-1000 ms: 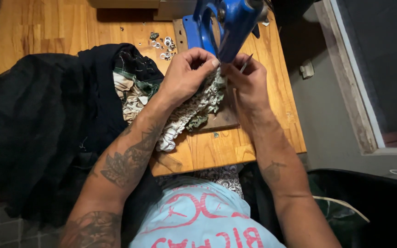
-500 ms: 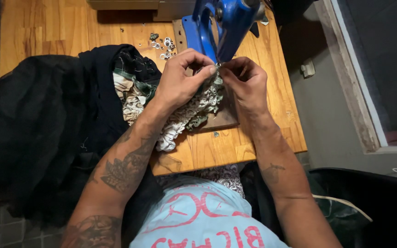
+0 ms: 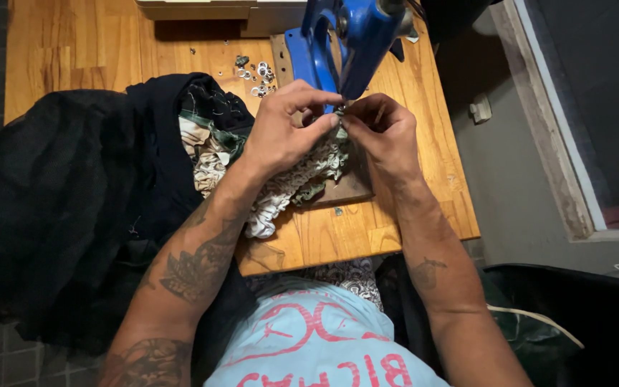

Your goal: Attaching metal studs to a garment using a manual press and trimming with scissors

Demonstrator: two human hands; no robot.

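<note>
Both hands, left hand [image 3: 281, 132] and right hand [image 3: 381, 132], pinch patterned fabric [image 3: 302, 179] under blue press [image 3: 345, 43] at bench's far edge; fingertips risk crushing if it drops.

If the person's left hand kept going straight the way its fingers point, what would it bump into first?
The left hand points across toward the right hand, their fingertips almost touching over the patterned fabric. So it would likely meet the right hand's fingers first, just beneath the blue press; depth is hard to judge.
</note>
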